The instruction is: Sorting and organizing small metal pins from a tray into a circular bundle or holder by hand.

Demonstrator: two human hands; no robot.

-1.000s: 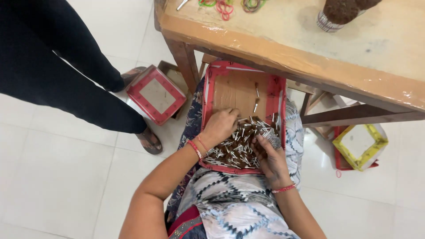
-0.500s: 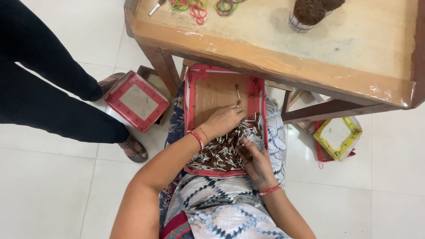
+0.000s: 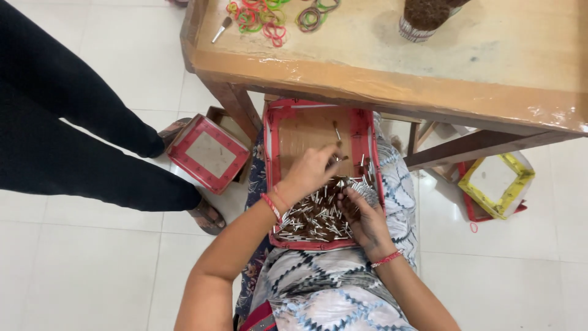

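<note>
A flat cardboard tray with a red rim [image 3: 273, 153] rests on my lap, its far end under the wooden table. A heap of small brown sticks with pale tips [image 3: 315, 214] fills its near half; a few lie loose further up. My left hand [image 3: 309, 171] reaches over the heap, fingers curled around some sticks at the tray's middle. My right hand [image 3: 361, 214] rests on the right side of the heap, fingers bent into the sticks near a bundle. Both wrists wear red bands.
A wooden table [image 3: 392, 79] stands ahead with coloured rubber bands [image 3: 269, 15], a small brush [image 3: 222, 29] and a filled cup [image 3: 425, 15]. A red-rimmed tray [image 3: 208, 153] lies on the floor left, a yellow-rimmed one [image 3: 496, 184] right. Another person's dark-clad legs [image 3: 73, 141] stand at left.
The view has shifted, so the table and tray sit lower and nearer. My left hand moved slightly up the tray; my right hand stays on the heap.
</note>
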